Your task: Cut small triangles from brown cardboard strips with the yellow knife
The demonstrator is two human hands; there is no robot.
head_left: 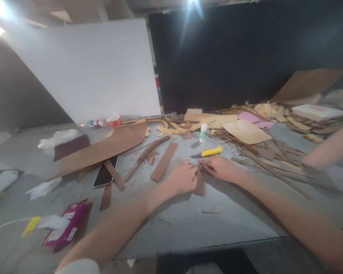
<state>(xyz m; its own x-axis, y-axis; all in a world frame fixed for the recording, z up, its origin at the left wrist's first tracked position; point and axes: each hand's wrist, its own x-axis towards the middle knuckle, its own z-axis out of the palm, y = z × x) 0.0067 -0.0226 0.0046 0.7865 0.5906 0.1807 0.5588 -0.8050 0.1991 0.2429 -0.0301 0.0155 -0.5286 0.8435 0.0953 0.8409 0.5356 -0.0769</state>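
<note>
Both my hands are low over the grey table. My left hand (183,177) is closed, its curled fingers on a small piece of brown paper (199,185). My right hand (224,168) pinches at the far end of that same piece with thumb and fingertips; its exact grip is partly hidden. Just beyond my fingers lies a utility knife (212,151) with a yellow handle, its blade pointing left. A glue stick (203,133) with a white cap stands upright behind the knife. To the left of my left hand is a flat brown paper strip (164,161).
A twisted brown paper roll (147,152), a large brown sheet (103,150) and a phone (103,175) lie left. A purple tissue pack (65,226) is front left. Paper strips (274,167) pile up at right, near another person's blurred arm (330,148).
</note>
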